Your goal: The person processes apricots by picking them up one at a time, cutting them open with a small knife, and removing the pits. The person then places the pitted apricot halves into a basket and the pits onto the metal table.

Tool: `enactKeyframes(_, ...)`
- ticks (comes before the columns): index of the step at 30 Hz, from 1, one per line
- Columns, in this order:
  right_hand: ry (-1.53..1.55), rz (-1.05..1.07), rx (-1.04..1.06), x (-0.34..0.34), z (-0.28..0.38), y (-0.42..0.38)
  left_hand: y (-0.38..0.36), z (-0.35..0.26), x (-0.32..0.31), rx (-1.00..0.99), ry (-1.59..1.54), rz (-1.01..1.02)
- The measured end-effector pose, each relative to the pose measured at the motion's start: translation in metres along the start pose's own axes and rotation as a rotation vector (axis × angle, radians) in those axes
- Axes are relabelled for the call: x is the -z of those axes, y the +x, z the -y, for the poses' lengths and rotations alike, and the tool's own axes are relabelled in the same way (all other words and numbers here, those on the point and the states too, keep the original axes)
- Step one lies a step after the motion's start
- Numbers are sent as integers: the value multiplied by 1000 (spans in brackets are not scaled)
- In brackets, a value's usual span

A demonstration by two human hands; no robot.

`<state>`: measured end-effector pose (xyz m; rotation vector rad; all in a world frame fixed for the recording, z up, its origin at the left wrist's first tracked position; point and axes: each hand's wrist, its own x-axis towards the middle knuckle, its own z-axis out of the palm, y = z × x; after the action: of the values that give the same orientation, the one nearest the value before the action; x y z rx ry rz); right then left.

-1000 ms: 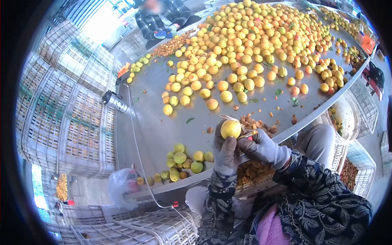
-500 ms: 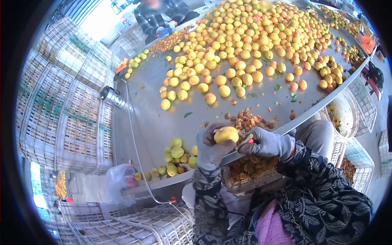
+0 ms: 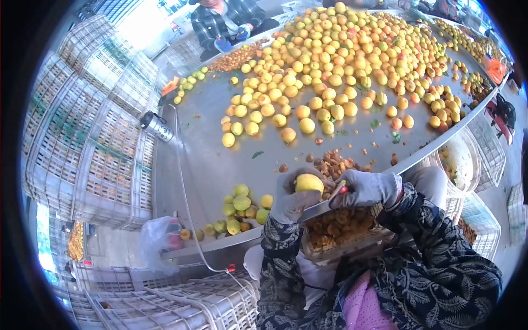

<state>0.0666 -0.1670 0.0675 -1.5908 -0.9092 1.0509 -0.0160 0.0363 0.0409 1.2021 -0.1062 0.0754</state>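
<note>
At the table's near edge, my gloved left hand (image 3: 292, 199) is wrapped round a yellow fruit (image 3: 309, 185). My gloved right hand (image 3: 367, 190), just to its right, is closed on a small tool (image 3: 343, 190) with a red part; its blade is hard to make out. Brown pits and scraps (image 3: 336, 164) lie on the metal table (image 3: 214, 165) behind my hands. Below the edge stands a crate of opened fruit pieces (image 3: 338, 230). Greenish fruits (image 3: 241, 202) are grouped left of my left hand.
A large heap of yellow fruit (image 3: 341, 49) covers the table's far side. A person (image 3: 228, 25) works at the far left edge. Stacked crates (image 3: 93, 137), a bottle (image 3: 156, 126), a thin hose (image 3: 181, 181) and a plastic bag (image 3: 159, 239) are on the left.
The view has shifted slightly, showing more of the person across the table. The fruit is still in my left hand, turned a little, and the tool remains in my right hand.
</note>
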Motion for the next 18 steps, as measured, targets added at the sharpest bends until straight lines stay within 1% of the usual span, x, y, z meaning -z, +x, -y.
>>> enactKeyframes(1, -66, 53, 48, 4, 5, 0, 2, -5, 4, 104, 30, 71)
enactKeyframes(2, -117, 30, 29, 4, 8, -1, 1, -14, -1, 144, 11, 44)
enactKeyframes(3, -123, 0, 93, 3, 3, 0, -1, -12, -4, 118, 30, 57)
enactKeyframes(5, 47, -82, 243, -4, -21, 4, -1, 2, -12, -102, 10, -83)
enactKeyframes(6, 37, -141, 211, -10, -28, 4, 1, 5, -17, -122, 26, -62)
enactKeyframes(7, 89, -264, 343, -22, -32, 7, 2, 9, -22, -99, -207, -112)
enactKeyframes(8, 276, -318, 299, -19, -35, 8, 3, 14, -26, -69, -443, -167)
enactKeyframes(9, 466, -367, 246, -16, -36, 8, 4, 19, -29, -74, -438, -163)
enactKeyframes(11, 1092, -619, 162, -15, -23, 14, 6, 27, -26, -8, -619, -359)
enactKeyframes(12, 1258, -668, 160, 6, -50, 24, 9, 48, 0, -6, -479, -206)
enactKeyframes(13, 1119, -898, 203, 17, -51, 26, 10, 44, -6, -10, -470, -197)
enactKeyframes(14, 1247, -890, 239, 36, -46, 22, 8, 38, -19, -84, -128, -304)
enactKeyframes(15, 1361, -972, 289, 50, -41, 18, 7, 35, -25, -157, 211, -407)
enactKeyframes(16, 1304, -1074, 272, 56, -32, 16, 7, 34, -22, -19, 122, -365)
enactKeyframes(17, 1243, -1172, 256, 59, -26, 15, 7, 34, -22, -21, 121, -368)
enactKeyframes(18, 1087, -1079, 177, 56, -20, 10, 7, 34, -23, -48, 151, -318)
